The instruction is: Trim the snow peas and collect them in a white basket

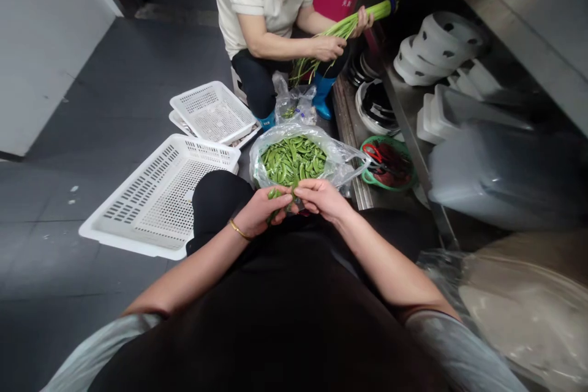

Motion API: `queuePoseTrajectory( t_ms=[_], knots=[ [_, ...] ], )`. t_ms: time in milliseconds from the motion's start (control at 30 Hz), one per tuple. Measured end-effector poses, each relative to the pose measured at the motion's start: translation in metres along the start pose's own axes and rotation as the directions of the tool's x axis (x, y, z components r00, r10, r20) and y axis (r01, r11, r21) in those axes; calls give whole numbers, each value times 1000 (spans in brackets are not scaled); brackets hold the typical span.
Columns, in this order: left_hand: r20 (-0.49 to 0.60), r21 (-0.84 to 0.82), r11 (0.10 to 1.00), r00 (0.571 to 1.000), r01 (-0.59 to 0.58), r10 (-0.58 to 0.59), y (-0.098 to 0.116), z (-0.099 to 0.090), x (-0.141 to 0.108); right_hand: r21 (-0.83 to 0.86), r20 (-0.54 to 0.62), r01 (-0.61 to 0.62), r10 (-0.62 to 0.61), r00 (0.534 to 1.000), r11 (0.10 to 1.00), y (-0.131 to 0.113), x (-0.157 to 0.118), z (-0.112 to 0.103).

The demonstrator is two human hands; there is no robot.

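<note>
My left hand (266,208) is closed around several green snow pea pods (274,195), and a gold bangle circles that wrist. Close beside it, my right hand (320,197) pinches the end of one pod (294,186) that reaches between the fingertips of both hands. Just beyond them, a clear plastic bag (337,156) lies open, filled with a heap of pea pods (294,158). To the left of my knee rests a large white perforated basket (119,234).
A smaller white basket (215,111) is stacked beyond the large one. Opposite me, a seated co-worker in blue boots holds green stalks (346,27). At right, a green basket (390,180) holds red-handled scissors (374,152); a metal shelf carries white containers (443,46).
</note>
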State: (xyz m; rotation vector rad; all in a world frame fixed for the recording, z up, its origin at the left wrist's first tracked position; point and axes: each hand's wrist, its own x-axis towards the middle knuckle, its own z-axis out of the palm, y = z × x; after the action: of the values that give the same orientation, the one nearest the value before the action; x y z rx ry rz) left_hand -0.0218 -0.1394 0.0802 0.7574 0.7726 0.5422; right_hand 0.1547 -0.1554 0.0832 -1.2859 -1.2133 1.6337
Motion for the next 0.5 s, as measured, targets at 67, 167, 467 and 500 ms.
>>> queuePoseTrajectory(
  t_ms=[67,167,467,500],
  knots=[
    [12,-12,999,999,46,-46,-3,-1,0,-99,-49,75,-80,996,992,5,-3,8],
    [-27,42,996,996,82,-81,-5,-1,-3,-206,-96,165,-188,978,965,6,-10,6],
    [-26,136,990,999,22,-19,-3,4,-7,20,-173,145,-139,975,989,0,-14,-6],
    [-31,148,989,999,16,-12,-3,4,-7,12,-166,139,-135,977,990,2,-14,-6]
  ],
)
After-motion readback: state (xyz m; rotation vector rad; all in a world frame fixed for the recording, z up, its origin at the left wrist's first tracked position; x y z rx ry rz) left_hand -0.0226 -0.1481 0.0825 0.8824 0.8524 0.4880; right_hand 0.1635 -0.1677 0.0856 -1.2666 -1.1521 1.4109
